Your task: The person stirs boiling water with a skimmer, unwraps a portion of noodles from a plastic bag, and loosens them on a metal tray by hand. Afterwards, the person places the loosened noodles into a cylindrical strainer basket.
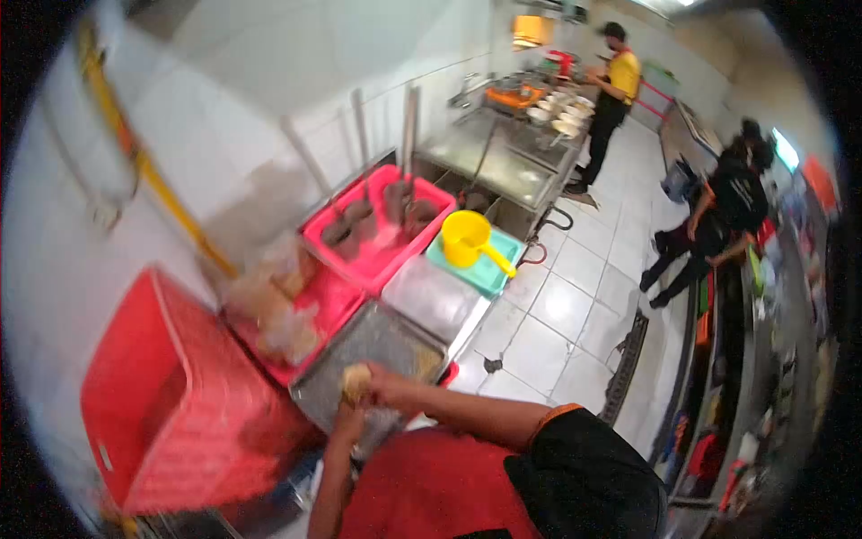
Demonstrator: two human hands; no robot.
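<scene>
Over the metal tray (pixel 382 334), the hands are together: the right hand (pixel 390 388) clasping a pale lump (pixel 355 381), the left hand (pixel 349 419) beneath, its grip unclear. Handling looks under way, unfinished; how much is done, I cannot tell. Beside the tray, pale bagged stuff (pixel 285 334) seems untouched.

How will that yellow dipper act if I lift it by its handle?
The yellow dipper looks like moulded plastic, so probably stiff and light for its size. Its round cup sits at one end of a long handle, so it may twist or tip in a loose grip. The handle reaches the green tray's edge and could catch there.
</scene>
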